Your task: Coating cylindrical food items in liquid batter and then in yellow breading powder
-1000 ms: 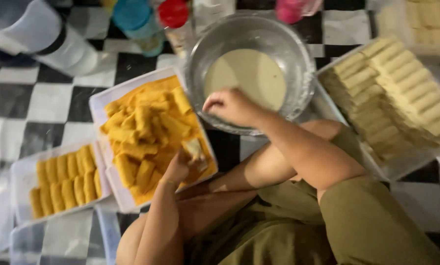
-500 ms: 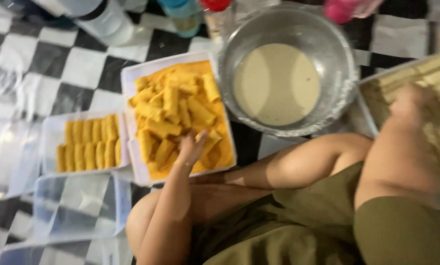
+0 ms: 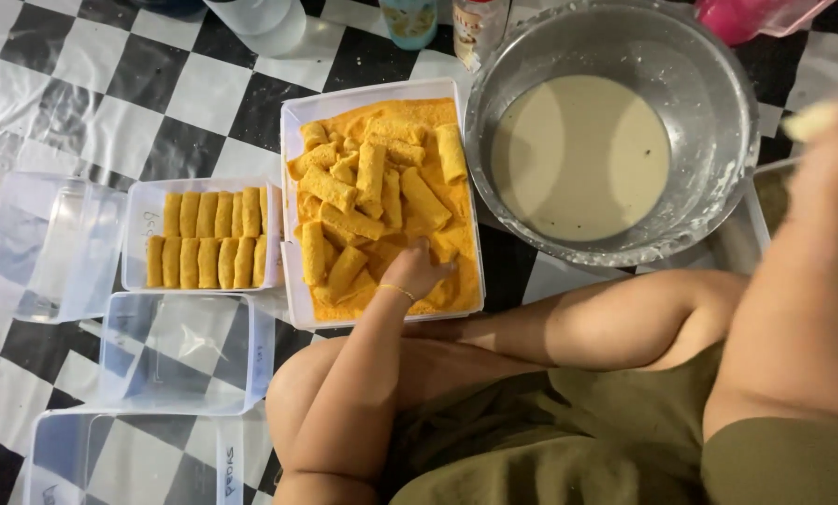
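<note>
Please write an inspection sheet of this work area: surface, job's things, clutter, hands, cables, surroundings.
Surface: black and white checkered floor under clear plastic sheet.
Job's things: crumb tray full of orange breaded rolls; metal bowl with pale batter; small box of packed coated rolls.
Clutter: empty clear containers at left; bottles at top edge.
Hands: left hand resting in the crumbs; right hand blurred, grip unclear.
Cables: nothing seen.
Surroundings: person's bare knees, olive shorts.
</note>
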